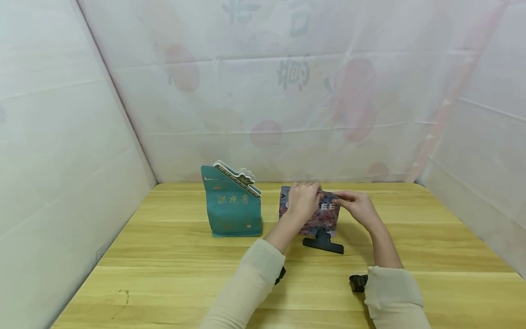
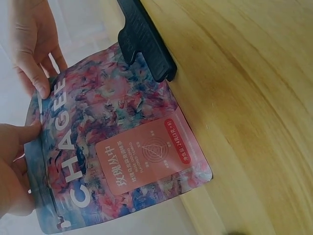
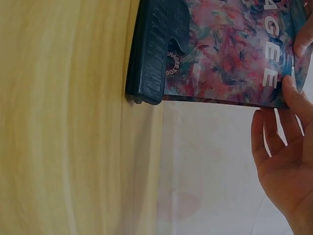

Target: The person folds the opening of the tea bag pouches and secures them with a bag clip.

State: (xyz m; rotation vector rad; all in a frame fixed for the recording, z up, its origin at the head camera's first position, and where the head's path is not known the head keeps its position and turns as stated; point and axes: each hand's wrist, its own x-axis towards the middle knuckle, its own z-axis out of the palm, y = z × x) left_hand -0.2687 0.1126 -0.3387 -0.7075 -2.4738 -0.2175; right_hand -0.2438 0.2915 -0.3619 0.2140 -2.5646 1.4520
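Note:
A colourful tea pouch (image 2: 122, 112) with large white CHAGEE lettering and a pink label stands upright on the table. My left hand (image 1: 303, 201) pinches its top edge near the middle, thumb on the printed front. At the top right corner my right hand (image 1: 359, 209) pinches the same edge, thumb in front and fingers behind. In front of the pouch's base lies a black bag clip (image 1: 323, 242), its wide jaw toward me; neither hand touches it.
A teal tea pouch (image 1: 234, 210) stands to the left, a decorated white clip (image 1: 238, 178) across its slanted top. Pale printed cloth (image 1: 263, 100) walls the wooden table (image 1: 172, 274) at the back and sides.

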